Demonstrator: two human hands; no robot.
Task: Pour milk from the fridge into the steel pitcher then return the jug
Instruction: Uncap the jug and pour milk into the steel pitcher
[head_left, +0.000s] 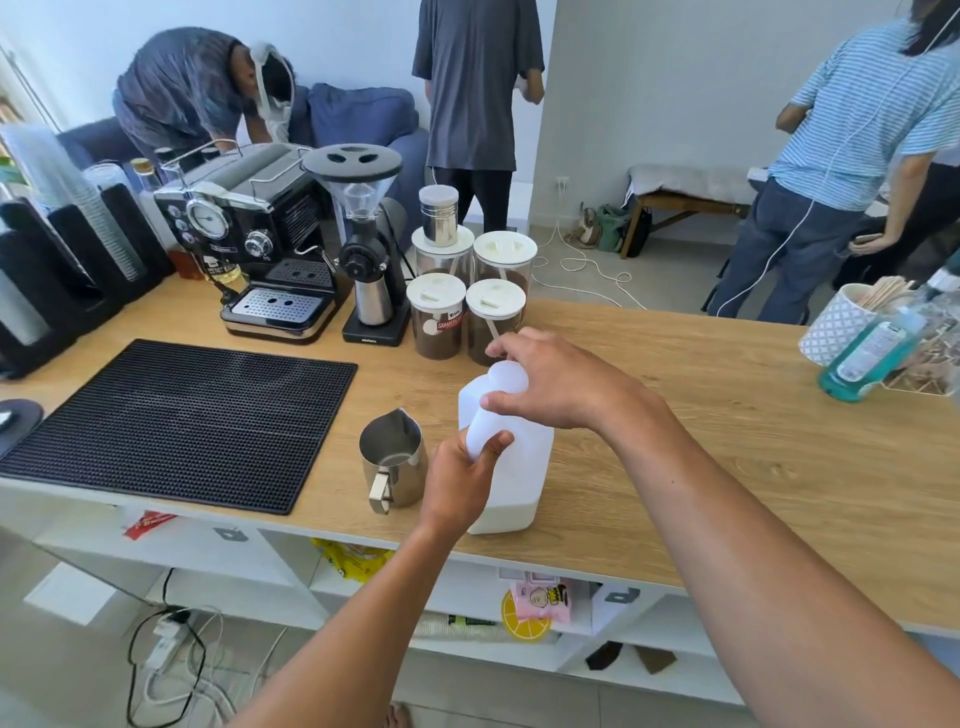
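L hand (457, 483) grips handle of milk jug (511, 467), which stands upright on desk (727, 441). R hand (550, 384) curls round jug's cap, directly above L hand. Steel pitcher (392, 457) sits just left of L hand, touching or nearly so. Little milk at jug's bottom.

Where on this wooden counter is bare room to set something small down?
The black rubber mat, left of the steel pitcher, lies bare. So does the wood between the white plastic milk jug and the teal bottle. It is crowded behind, by the brown-filled jars, grinder and espresso machine.
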